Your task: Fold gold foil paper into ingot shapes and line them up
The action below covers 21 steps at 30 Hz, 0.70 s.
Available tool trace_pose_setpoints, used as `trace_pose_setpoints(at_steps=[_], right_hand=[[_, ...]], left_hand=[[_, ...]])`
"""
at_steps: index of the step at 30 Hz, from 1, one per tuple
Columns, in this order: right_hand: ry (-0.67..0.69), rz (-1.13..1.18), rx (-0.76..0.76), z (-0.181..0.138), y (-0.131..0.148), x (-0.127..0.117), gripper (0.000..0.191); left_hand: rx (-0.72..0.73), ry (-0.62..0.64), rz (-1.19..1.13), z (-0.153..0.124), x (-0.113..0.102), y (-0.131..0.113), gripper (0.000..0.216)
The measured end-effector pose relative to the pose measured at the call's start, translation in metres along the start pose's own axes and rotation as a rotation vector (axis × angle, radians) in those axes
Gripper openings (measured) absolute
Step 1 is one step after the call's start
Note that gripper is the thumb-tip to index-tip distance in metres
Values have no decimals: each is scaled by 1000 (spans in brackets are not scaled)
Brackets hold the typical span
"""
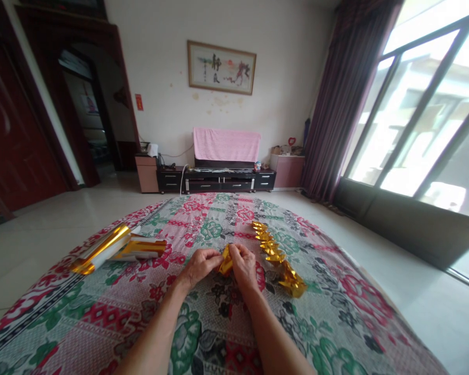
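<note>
Between left hand [199, 264] and right hand [245, 266] fingertips, both pinched nearly closed, gold foil piece [225, 264] is gripped two-sided, likely for steadiness.

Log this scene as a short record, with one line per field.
Left hand: fingers pinching the near left side of a shiny gold piece
Right hand: fingers on the same piece
Right of hands: row of folded gold pieces
Left of hands: curled gold sheets, white undersides showing
Surface: floral cloth
Background: pink cover above a dark cabinet; framed picture on the wall
Far right: purple curtain beside large windows
</note>
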State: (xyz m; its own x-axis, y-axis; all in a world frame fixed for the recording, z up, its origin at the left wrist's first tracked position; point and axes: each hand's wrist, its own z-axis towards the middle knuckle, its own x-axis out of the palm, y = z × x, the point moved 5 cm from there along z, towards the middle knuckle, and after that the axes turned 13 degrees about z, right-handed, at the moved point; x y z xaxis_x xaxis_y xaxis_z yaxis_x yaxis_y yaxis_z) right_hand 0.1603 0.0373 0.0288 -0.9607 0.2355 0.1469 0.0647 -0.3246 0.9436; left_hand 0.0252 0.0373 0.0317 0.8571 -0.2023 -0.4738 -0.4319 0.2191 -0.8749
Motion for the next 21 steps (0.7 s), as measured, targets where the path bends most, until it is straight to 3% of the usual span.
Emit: trace_pose_setpoints(at_steps=[21], right_hand=[[4,104,45,1,-3,0,28]], left_hand=[[-46,23,31,-2,0,-2,28]])
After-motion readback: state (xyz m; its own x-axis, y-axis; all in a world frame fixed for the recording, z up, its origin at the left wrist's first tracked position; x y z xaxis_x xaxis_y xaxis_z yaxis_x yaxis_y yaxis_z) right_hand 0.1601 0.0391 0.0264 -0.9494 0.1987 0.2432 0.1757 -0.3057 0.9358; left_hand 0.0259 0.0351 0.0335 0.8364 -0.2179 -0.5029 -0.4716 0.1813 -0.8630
